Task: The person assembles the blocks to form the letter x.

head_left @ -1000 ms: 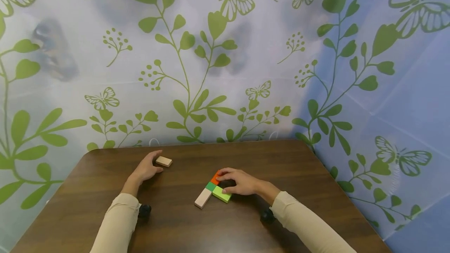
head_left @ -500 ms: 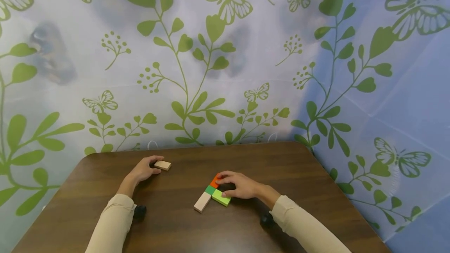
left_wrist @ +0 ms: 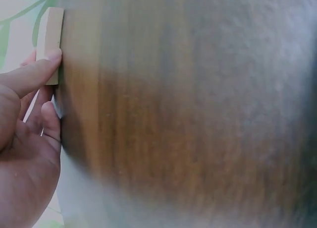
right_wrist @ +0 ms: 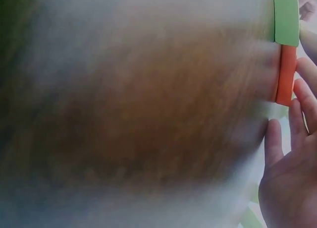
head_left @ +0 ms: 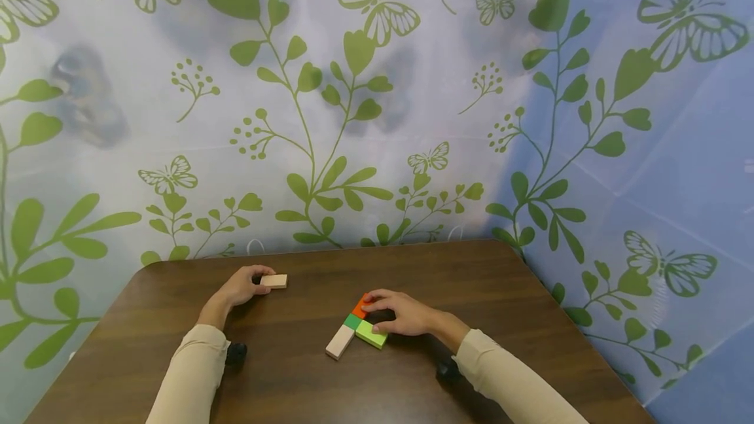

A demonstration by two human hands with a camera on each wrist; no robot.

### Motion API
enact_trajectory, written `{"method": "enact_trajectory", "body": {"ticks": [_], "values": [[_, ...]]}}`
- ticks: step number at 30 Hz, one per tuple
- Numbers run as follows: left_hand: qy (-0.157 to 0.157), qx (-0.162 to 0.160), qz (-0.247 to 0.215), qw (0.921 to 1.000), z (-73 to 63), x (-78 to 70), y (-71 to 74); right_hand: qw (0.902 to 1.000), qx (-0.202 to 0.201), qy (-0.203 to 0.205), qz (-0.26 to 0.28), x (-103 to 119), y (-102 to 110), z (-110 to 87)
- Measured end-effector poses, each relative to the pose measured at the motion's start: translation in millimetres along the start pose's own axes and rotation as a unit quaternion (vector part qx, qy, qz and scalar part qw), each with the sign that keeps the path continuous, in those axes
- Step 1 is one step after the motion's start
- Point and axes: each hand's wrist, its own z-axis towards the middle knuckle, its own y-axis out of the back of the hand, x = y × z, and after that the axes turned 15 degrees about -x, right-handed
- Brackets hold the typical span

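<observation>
My left hand (head_left: 239, 285) pinches a plain wooden block (head_left: 275, 281) at the far left of the table. In the left wrist view its thumb presses the near face of the wooden block (left_wrist: 53, 44), with other fingers behind it. My right hand (head_left: 406, 313) rests at a group of touching blocks, fingers loosely extended. Its fingertips are at the orange block (head_left: 360, 307), its thumb at the lime-green block (head_left: 371, 334). A small dark-green block (head_left: 352, 322) sits between these and a pale wooden block (head_left: 340, 342). In the right wrist view, fingers lie along the orange block (right_wrist: 286, 74).
The blocks lie on a dark brown wooden table (head_left: 306, 391) with rounded far corners. Behind it hangs a pale curtain (head_left: 412, 110) with green leaves and butterflies. A bluish curtain side (head_left: 695, 169) runs along the right.
My left fingers have closed onto the plain wooden block, which has turned slightly so its long side lies nearly level in view. My right hand has stayed almost still at the colored blocks.
</observation>
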Motion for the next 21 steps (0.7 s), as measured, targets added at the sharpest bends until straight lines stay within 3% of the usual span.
{"method": "enact_trajectory", "body": {"ticks": [5, 10, 21], "values": [[-0.009, 0.014, -0.022, 0.9996, -0.2, -1.3, 4.2, 1.0000, -0.006, 0.007, 0.000, -0.8, -1.1, -1.1], [-0.017, 0.016, -0.005, 0.9997, -1.1, -4.4, 8.9, 0.9997, -0.007, 0.021, -0.006, -3.2, -2.1, -0.2], [-0.056, 0.031, 0.006, 0.9980, 1.3, -18.2, 14.6, 0.9999, -0.001, -0.011, 0.001, -1.4, 0.7, 1.6]]}}
